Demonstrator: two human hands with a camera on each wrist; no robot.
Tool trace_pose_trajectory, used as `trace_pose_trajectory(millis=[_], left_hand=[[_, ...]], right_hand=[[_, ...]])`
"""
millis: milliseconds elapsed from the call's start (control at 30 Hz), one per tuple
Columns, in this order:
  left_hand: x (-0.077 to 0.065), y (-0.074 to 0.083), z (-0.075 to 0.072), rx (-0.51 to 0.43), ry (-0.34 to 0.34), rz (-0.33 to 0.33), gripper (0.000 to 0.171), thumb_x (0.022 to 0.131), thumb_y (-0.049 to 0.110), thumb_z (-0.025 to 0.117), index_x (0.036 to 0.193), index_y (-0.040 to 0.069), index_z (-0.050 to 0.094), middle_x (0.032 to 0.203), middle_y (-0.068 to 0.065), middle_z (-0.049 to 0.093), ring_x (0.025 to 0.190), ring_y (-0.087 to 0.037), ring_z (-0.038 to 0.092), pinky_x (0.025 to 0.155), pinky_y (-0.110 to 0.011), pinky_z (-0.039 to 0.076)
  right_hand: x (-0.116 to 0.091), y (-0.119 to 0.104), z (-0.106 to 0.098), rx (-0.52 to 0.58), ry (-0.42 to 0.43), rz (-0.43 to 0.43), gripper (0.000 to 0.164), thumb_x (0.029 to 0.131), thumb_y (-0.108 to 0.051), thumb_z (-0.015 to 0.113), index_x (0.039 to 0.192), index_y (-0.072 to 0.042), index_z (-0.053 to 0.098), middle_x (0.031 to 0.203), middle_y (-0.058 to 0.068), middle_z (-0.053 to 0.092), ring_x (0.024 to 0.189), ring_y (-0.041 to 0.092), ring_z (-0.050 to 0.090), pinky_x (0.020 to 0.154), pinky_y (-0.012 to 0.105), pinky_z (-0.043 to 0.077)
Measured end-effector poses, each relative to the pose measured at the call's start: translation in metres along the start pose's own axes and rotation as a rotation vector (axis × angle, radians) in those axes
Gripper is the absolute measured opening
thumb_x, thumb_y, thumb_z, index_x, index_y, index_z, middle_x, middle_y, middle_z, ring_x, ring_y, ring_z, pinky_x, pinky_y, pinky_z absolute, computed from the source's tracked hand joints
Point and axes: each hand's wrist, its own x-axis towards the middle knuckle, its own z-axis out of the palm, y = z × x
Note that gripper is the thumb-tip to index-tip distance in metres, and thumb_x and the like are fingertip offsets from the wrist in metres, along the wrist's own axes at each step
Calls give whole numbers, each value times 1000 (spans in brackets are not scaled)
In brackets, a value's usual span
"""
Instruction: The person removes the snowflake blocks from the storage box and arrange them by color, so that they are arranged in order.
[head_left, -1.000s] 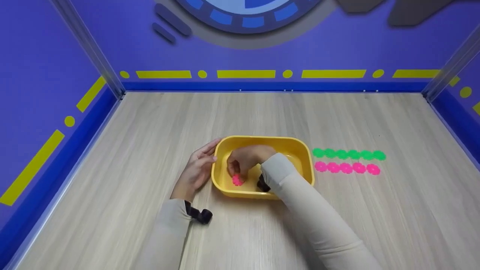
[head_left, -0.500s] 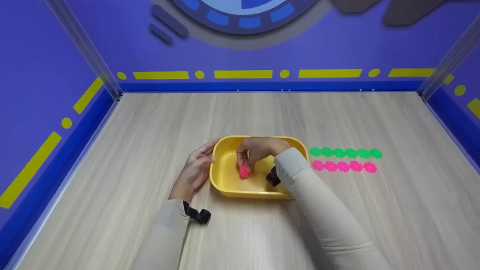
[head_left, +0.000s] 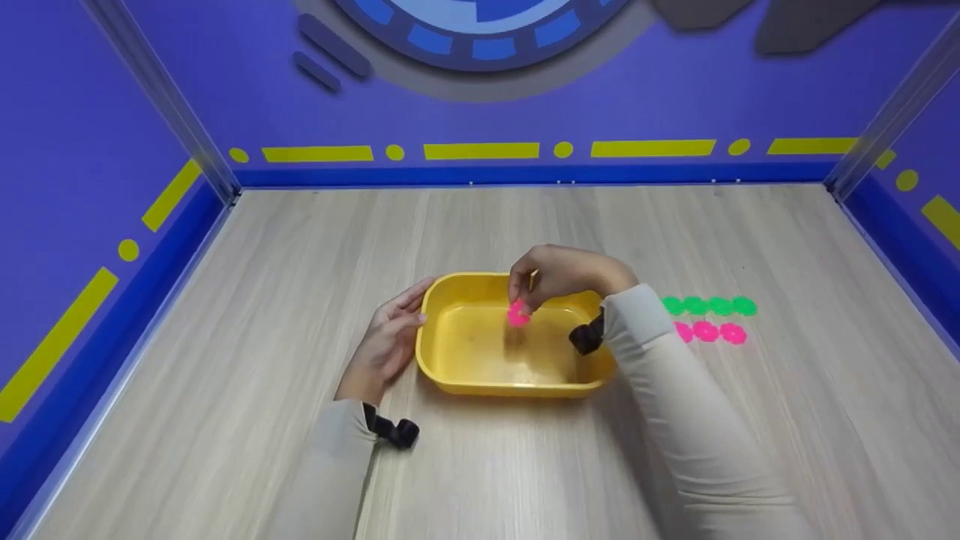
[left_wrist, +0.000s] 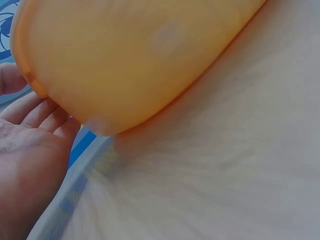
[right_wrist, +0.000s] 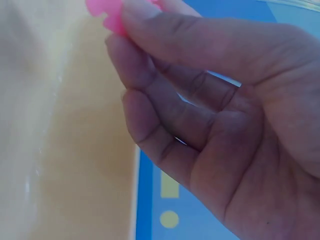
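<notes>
A yellow plastic basin [head_left: 517,389] sits on the table, its inside showing no other piece. My left hand [head_left: 390,334] rests against the basin's left end, fingers along the outer wall and thumb tip at the rim; the left wrist view shows this hand [left_wrist: 32,135] touching the wall. Above the basin, my right hand [head_left: 566,271] pinches a pink flower-shaped plastic piece [head_left: 517,313] between thumb and fingers. In the right wrist view the pink piece [right_wrist: 114,15] is partly cut off at the top edge, and the other fingers are loosely curled.
Right of the basin lie a row of green flower-shaped pieces [head_left: 720,306] and a nearer row of pink ones [head_left: 705,331]. My right sleeve [head_left: 675,397] hides their left ends. Blue printed walls [head_left: 487,120] stand around the wooden table [head_left: 315,247].
My right hand has lifted the pink flower-shaped piece from the basin's floor and carried it up and to the right. The left hand stays at the basin's left end.
</notes>
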Motion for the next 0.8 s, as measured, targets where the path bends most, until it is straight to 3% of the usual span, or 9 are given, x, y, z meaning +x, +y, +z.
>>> trace_pose_trajectory(millis=[300, 800], left_hand=[[-1, 1, 1, -14, 9, -3, 61, 86, -14, 41, 146, -9, 28, 154, -22, 30, 132, -19, 44, 114, -32, 33], [-2, 1, 2, -19, -3, -8, 62, 86, -14, 41, 147, -8, 27, 154, -21, 30, 131, -20, 45, 112, -30, 37]], right_hand=[[-37, 27, -16, 41, 118, 31, 13, 83, -11, 72, 97, -10, 72, 95, 4, 71, 91, 22, 64, 87, 37, 56], [-103, 92, -20, 125, 289, 170, 15, 87, -20, 70, 100, -15, 75, 97, 3, 73, 88, 23, 65, 84, 41, 58]])
